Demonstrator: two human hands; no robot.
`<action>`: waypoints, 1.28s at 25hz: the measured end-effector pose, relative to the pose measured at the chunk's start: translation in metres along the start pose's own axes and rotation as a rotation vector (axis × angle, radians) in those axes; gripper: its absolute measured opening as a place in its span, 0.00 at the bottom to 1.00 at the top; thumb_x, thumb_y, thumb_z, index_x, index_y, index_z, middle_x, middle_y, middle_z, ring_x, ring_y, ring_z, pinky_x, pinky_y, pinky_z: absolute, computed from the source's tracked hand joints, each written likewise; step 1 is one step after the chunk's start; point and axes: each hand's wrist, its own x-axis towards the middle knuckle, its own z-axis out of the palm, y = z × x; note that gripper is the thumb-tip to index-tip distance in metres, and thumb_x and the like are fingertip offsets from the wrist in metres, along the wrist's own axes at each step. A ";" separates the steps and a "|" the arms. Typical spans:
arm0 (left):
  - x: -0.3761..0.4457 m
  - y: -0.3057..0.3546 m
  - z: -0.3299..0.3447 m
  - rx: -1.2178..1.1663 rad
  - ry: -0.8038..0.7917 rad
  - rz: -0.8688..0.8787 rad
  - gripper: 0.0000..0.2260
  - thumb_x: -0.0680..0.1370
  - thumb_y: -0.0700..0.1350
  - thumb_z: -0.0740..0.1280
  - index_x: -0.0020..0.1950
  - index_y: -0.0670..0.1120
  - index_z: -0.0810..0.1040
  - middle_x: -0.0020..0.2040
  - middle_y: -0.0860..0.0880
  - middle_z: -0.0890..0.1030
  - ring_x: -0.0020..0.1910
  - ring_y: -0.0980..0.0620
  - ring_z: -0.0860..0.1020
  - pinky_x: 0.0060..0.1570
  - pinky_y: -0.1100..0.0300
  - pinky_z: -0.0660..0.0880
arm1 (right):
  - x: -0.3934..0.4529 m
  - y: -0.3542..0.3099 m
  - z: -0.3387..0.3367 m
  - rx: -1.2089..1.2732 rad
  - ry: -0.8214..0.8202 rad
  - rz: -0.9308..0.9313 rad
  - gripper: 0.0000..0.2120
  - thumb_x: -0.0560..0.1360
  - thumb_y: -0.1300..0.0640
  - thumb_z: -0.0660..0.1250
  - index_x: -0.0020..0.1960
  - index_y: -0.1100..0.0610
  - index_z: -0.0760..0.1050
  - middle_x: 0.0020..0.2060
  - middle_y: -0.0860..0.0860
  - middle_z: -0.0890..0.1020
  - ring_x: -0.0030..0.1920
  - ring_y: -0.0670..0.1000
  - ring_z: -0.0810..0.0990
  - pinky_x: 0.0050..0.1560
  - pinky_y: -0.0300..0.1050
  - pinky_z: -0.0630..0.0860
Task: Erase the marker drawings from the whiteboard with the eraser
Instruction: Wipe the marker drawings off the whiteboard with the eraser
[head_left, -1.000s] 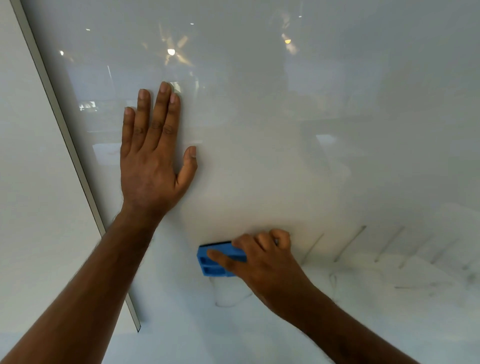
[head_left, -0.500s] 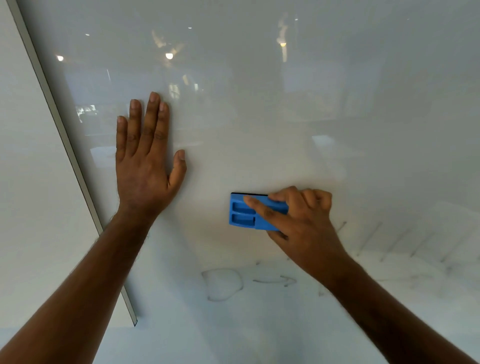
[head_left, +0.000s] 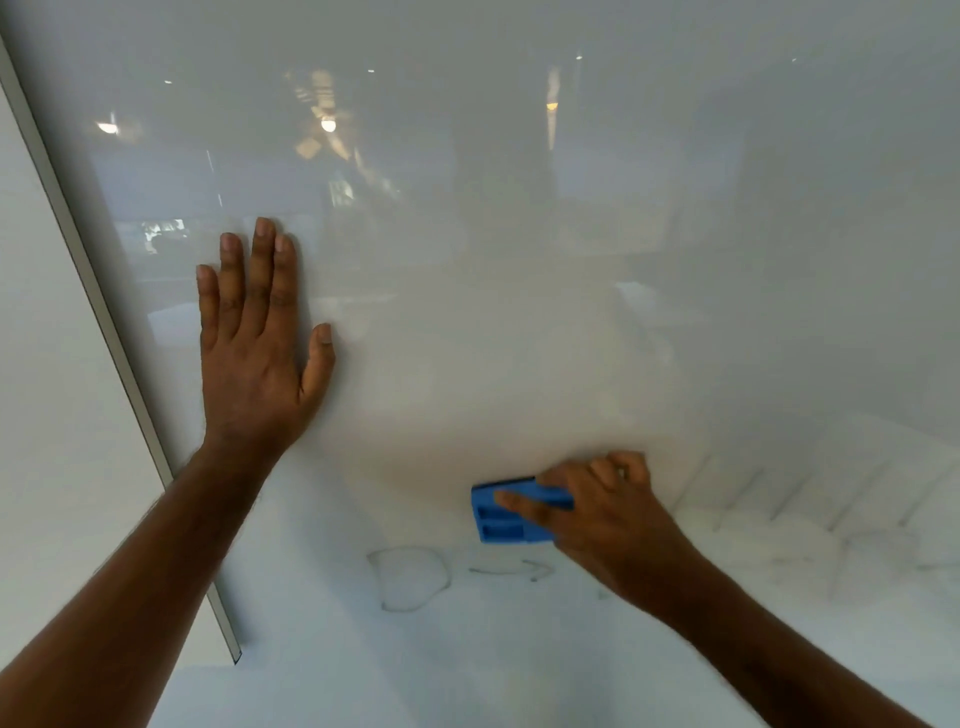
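Right hand (head_left: 613, 519) grips the blue eraser (head_left: 511, 514) against the whiteboard (head_left: 519, 312), above faint marker drawings (head_left: 410, 579); left hand (head_left: 254, 358) presses flat, fingers straight.

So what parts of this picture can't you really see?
Head view only:
- Right end of the eraser: covered by the right hand.
- Its wiping face: pressed to the whiteboard.
- Faint marks on the right: too smeared to read.
- Board's right side: cut off by the frame.
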 end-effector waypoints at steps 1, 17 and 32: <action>-0.003 0.008 0.001 -0.019 -0.004 -0.046 0.33 0.88 0.54 0.54 0.88 0.37 0.51 0.89 0.39 0.51 0.88 0.34 0.49 0.86 0.36 0.45 | 0.009 0.011 -0.008 0.013 0.039 0.070 0.37 0.70 0.54 0.73 0.76 0.38 0.69 0.56 0.48 0.79 0.48 0.53 0.78 0.54 0.54 0.64; -0.049 0.075 0.016 -0.031 -0.173 -0.025 0.40 0.86 0.57 0.57 0.87 0.33 0.45 0.88 0.35 0.43 0.88 0.35 0.42 0.87 0.41 0.43 | -0.032 0.049 -0.015 0.015 0.007 0.017 0.34 0.72 0.52 0.69 0.76 0.37 0.67 0.57 0.47 0.77 0.48 0.52 0.77 0.55 0.53 0.64; 0.008 0.136 0.026 0.018 -0.091 0.018 0.40 0.88 0.61 0.56 0.86 0.33 0.46 0.87 0.32 0.46 0.87 0.35 0.42 0.87 0.42 0.40 | -0.078 0.059 -0.008 -0.010 -0.124 -0.104 0.40 0.71 0.55 0.76 0.79 0.39 0.64 0.58 0.49 0.78 0.50 0.52 0.80 0.55 0.55 0.67</action>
